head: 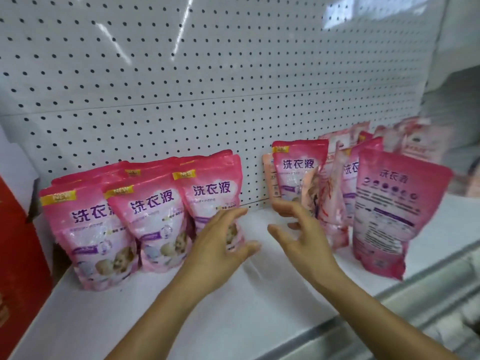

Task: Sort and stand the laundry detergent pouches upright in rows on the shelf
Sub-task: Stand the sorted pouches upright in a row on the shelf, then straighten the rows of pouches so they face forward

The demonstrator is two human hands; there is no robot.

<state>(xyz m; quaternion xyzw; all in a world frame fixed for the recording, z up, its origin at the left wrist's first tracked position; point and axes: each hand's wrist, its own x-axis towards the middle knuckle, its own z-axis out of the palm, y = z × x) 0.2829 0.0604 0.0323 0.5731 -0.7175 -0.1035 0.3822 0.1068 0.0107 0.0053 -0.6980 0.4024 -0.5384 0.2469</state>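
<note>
The left hand (220, 245) is spread open, holding nothing, fingertips just in front of the rightmost pouch (211, 193) of three pink pouches standing in a row. The right hand (298, 229) is open too, fingers loosely curled near a tilted pouch (298, 172) without gripping it. More pouches lean untidily to the right on the white shelf (233, 307), against the pegboard (207, 74).
</note>
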